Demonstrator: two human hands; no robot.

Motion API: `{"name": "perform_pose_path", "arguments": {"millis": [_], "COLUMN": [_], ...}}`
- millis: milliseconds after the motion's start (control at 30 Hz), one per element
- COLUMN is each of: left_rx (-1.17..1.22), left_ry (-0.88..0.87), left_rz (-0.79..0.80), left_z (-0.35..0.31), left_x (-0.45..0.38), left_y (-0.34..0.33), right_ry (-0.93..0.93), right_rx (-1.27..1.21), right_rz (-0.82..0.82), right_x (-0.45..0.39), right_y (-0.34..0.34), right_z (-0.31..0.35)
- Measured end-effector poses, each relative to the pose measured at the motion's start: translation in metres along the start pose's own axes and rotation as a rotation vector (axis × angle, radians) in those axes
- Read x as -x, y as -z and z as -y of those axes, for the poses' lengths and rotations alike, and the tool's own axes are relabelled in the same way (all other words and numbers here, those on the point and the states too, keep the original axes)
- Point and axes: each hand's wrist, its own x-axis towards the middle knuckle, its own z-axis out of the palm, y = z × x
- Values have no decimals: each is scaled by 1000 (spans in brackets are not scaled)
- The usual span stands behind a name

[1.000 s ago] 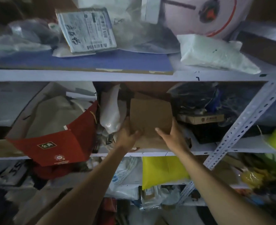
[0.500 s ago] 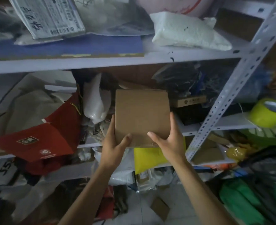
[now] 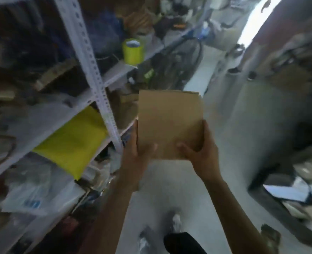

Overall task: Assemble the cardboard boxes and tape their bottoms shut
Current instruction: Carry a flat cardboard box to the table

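Flattened cardboard box (image 3: pixel 170 123): held in mid-air at the centre of the frame, above the pale floor (image 3: pixel 170 195), clear of the shelving at the left.

Grip. The left hand (image 3: pixel 135 154) clasps the lower left corner, thumb laid over the front face and the fingers hidden behind the panel. The right hand (image 3: pixel 201 153) clasps the lower right corner the same way, thumb on the front face, fingers wrapped round the right edge. Both hands are closed on the cardboard, not spread.

Handling, as judged. The box appears light, since two corner grips carry it without visible sag. The panel looks stiff across its face but will likely bend along its creases. The surface is matte and dry, so slipping is unlikely. Edges and corners crush easily, so hold the panel near the folds rather than by a flap tip. To open it into a sleeve, press on opposite creased edges.

Surroundings. A white perforated shelf upright (image 3: pixel 94 77) runs down the left of the frame. A yellow tape roll (image 3: pixel 133 52) stands on a shelf at upper centre, well apart from the box. A yellow bag (image 3: pixel 71 142) hangs at lower left. The frame is motion-blurred, so finer detail cannot be told.
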Motion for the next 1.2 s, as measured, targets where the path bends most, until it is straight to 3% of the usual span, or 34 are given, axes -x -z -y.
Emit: {"name": "perform_pose_path", "arguments": {"millis": [300, 567, 900, 1200], "left_rx": [46, 80, 115, 170], "left_ry": [-121, -221, -200, -211], "left_rz": [661, 1126, 1424, 1533], "left_z": [-52, -95, -107, -132], "left_x": [52, 183, 285, 301], "left_y": [-306, -567, -789, -978], "right_ry": [-221, -352, -502, -576], "right_rx": [89, 176, 291, 317], "right_rz": [-682, -1105, -1355, -1412], "right_x": [99, 219, 283, 246], "right_y": [280, 504, 676, 835], "right_z": [-85, -151, -215, -284]}}
